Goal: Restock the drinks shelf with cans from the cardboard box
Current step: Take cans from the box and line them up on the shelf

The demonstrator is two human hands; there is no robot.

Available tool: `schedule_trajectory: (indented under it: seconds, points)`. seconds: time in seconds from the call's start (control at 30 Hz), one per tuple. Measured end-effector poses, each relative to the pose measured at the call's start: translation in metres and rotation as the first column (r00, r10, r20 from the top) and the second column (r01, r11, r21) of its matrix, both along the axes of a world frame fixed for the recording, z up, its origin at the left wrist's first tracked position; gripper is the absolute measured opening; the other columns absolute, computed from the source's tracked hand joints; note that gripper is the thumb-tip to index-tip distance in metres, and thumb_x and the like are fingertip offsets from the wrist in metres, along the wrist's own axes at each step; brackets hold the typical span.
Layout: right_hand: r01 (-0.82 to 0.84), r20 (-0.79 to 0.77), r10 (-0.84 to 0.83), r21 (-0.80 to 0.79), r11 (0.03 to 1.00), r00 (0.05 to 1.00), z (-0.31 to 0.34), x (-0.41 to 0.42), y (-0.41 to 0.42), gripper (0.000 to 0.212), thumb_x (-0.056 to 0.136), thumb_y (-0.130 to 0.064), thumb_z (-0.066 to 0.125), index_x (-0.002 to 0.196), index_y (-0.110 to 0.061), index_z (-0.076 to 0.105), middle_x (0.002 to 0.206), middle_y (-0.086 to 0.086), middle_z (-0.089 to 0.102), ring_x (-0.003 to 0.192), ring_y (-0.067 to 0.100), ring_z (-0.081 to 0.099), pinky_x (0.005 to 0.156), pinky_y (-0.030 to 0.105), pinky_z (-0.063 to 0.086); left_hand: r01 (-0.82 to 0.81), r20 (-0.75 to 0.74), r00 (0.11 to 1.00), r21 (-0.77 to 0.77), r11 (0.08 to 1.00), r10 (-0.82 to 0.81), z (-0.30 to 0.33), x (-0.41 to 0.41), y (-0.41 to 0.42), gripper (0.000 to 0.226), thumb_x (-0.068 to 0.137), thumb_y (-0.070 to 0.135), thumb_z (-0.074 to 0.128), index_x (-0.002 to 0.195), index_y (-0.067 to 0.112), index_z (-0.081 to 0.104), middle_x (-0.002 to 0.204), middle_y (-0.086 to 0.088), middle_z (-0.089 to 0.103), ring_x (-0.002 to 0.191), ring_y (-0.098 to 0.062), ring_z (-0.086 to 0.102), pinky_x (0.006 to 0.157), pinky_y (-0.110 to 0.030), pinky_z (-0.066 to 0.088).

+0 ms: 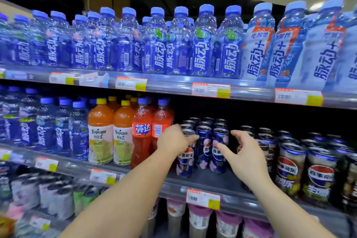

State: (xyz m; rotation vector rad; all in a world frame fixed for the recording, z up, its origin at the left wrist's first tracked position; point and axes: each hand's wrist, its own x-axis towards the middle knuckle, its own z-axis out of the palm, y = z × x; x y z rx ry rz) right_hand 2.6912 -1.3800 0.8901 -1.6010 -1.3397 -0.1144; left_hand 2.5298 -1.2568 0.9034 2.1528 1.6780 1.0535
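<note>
On the middle shelf (222, 185), a cluster of tall blue cans (219, 150) stands in rows between the red soda bottles (142, 133) and a block of darker cans (289, 168) to the right. The left hand (173, 139) grips the front-left can (185, 160) of that cluster, its fingers curled round the upper part of it, just beside the red bottles. The right hand (245, 152) hangs beside the cluster's right side with fingers spread and slightly bent; it seems to hold nothing, though whether a fingertip touches the nearest can is hard to tell through the blur. Both forearms reach up and forward from the lower edge of the view, the left one crossing in front of the shelf's lip. A dark gap lies between the blue cans and the darker cans, behind the right hand, and bare shelf shows in front of the cluster down to the price tag (202, 199) on the rail. The shelf above (173, 85) carries blue bottles (202, 44).
</note>
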Motion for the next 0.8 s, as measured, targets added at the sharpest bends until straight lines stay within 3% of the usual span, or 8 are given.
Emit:
schedule_trajectory:
  seconds: [0.27, 0.43, 0.57, 0.8]
  points:
    - [-0.074, -0.081, 0.069, -0.061, 0.995, 0.994, -0.019, -0.015, 0.023, 0.059, 0.08, -0.045, 0.07, 0.13, -0.023, 0.049, 0.129, -0.001, 0.055, 0.115, 0.017, 0.053, 0.088, 0.029, 0.041, 0.025, 0.099, 0.995, 0.081, 0.996, -0.033, -0.003, -0.018, -0.02, 0.078, 0.069, 0.066, 0.066, 0.13, 0.022, 0.049, 0.124, 0.001, 0.063, 0.114, -0.021, 0.059, 0.09, -0.035, 0.049]
    - [-0.159, -0.185, 0.163, 0.035, 0.987, 0.969, -0.018, -0.059, 0.035, 0.055, 0.08, -0.047, 0.069, 0.126, -0.021, 0.053, 0.114, -0.011, 0.056, 0.11, 0.01, 0.053, 0.094, 0.029, 0.043, -0.018, 0.341, 0.939, 0.199, 0.98, -0.052, -0.014, -0.081, -0.039, 0.062, 0.07, 0.061, 0.069, 0.12, 0.029, 0.054, 0.106, 0.013, 0.066, 0.092, -0.009, 0.065, 0.088, -0.036, 0.052]
    - [-0.273, -0.182, 0.287, 0.097, 0.957, 0.941, -0.024, -0.135, 0.047, 0.041, 0.081, -0.036, 0.072, 0.116, -0.022, 0.058, 0.11, -0.008, 0.061, 0.102, 0.01, 0.057, 0.089, 0.024, 0.043, -0.111, 0.408, 0.913, 0.18, 0.977, 0.029, -0.03, -0.162, -0.045, 0.043, 0.073, 0.05, 0.073, 0.109, 0.031, 0.058, 0.087, 0.023, 0.06, 0.082, -0.005, 0.063, 0.083, -0.033, 0.053]
    - [-0.515, -0.137, 0.506, -0.037, 0.857, 0.852, -0.055, -0.35, 0.079, 0.046, 0.079, -0.036, 0.073, 0.119, -0.019, 0.058, 0.114, -0.002, 0.064, 0.106, 0.017, 0.06, 0.093, 0.038, 0.048, -0.295, 0.313, 0.911, 0.037, 0.955, 0.269, -0.083, -0.376, -0.049, 0.055, 0.075, 0.055, 0.069, 0.119, 0.024, 0.058, 0.117, 0.007, 0.064, 0.105, -0.014, 0.061, 0.093, -0.038, 0.049]
